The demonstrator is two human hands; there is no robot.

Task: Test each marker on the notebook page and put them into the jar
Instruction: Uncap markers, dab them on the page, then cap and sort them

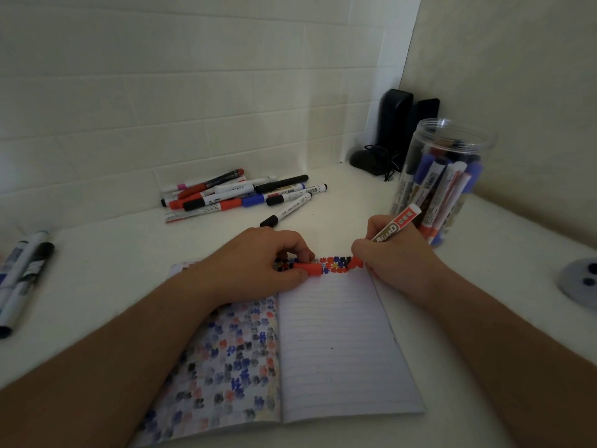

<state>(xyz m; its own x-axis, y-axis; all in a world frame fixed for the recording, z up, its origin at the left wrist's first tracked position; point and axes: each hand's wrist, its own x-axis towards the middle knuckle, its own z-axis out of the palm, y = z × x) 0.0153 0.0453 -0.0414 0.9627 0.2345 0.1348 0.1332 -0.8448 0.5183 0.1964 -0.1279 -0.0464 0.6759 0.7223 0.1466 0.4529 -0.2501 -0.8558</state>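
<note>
**Now testing the red marker at the top of the page**

Currently our right hand [392, 253] has its grip curled round the red marker [395, 225], pinching it low on the barrel near the tip, with the back end slanting up toward the jar [445, 176]. The tip itself is hidden behind our fingers, but it sits at the top edge of the notebook page [339, 334], just beside the row of red, blue and black blots already there. Our left hand [258, 263] has its grip clenched on the red cap [311, 269], thumb and fingers round it, while the heel of the hand rests on the notebook and pins it flat.

We judge the marker light and stiff, with a smooth label that could slip; holding low near the tip gives control for a short stroke, and for the drop into the jar a mid-barrel hold would serve better. The cap is small and probably snaps on with a firm push. The page is thin and soft, so it needs that pinning hand.

Farther out, the jar stands upright on the counter [113, 260] just behind our right hand, already crowded with markers. A pile of loose markers [239, 194] lies near the wall, well apart, and a few more markers [22, 279] lie at the far left.
</note>
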